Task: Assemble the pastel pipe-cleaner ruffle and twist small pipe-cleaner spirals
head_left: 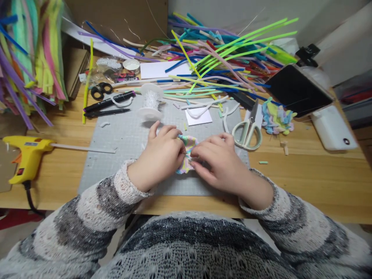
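Note:
Over the grey cutting mat point(110, 166), a small fuzzy pastel piece point(183, 169) in pink, yellow, blue and green, apparently pipe cleaner, sits between my hands. My left hand point(162, 155) pinches its left side, with thumb and index finger closed near its middle. From the right, my right hand point(221, 161) holds it with curled fingertips; the fingers partly cover it. Just beyond my left hand stands a spool of clear thread point(151, 101). Scissors with pale handles point(249, 130) lie beside my right hand.
A yellow glue gun point(27, 155) lies at left. Loose pipe cleaners point(221, 54) heap at the back, with bundles point(49, 50) at upper left. Markers point(109, 101) and black-handled scissors point(101, 91) lie left of the spool. A pastel fuzzy cluster point(277, 116) and a phone point(299, 89) are at right.

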Action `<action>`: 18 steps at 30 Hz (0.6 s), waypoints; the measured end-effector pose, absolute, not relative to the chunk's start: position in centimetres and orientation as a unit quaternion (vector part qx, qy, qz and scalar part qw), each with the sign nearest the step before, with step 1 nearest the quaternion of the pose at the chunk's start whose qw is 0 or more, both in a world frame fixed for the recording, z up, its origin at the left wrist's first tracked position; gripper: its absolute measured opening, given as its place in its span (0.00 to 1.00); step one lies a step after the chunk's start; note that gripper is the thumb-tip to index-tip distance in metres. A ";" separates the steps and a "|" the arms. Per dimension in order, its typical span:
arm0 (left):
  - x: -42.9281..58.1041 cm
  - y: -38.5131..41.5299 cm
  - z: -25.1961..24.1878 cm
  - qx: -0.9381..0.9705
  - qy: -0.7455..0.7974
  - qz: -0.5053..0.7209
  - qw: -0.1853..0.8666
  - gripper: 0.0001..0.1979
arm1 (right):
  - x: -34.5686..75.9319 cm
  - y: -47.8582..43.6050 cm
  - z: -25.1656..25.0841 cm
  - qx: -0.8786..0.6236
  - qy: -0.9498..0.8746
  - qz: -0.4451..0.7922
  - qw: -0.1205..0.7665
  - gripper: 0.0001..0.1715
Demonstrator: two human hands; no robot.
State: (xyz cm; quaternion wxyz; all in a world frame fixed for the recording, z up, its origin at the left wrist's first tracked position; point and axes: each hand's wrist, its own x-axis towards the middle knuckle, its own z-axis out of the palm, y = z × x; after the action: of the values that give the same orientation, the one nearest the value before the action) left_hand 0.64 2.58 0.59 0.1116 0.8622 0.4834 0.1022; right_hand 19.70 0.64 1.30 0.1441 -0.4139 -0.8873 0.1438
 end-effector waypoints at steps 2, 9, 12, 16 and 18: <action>0.6 2.6 0.6 0.862 0.483 0.100 0.115 0.07 | 19.5 0.6 1.5 -0.436 -0.880 0.135 0.133 0.06; 0.6 2.6 0.6 0.860 0.486 0.101 0.120 0.06 | 19.3 0.7 1.8 -0.448 -0.869 0.172 0.122 0.03; 0.7 2.6 0.6 0.860 0.486 0.101 0.118 0.07 | 19.4 0.7 1.7 -0.443 -0.867 0.190 0.126 0.02; 0.7 2.6 0.5 0.860 0.486 0.103 0.117 0.07 | 19.5 0.9 1.6 -0.424 -0.874 0.206 0.118 0.04; 0.6 2.6 0.5 0.860 0.486 0.103 0.118 0.07 | 19.5 1.0 1.6 -0.419 -0.877 0.208 0.114 0.05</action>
State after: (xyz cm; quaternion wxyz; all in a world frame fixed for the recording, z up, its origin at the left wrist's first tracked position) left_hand 0.62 2.59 0.49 0.1180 0.8597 0.4860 0.1034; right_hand 19.48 1.02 1.61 0.1138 -0.4188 -0.8766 0.2081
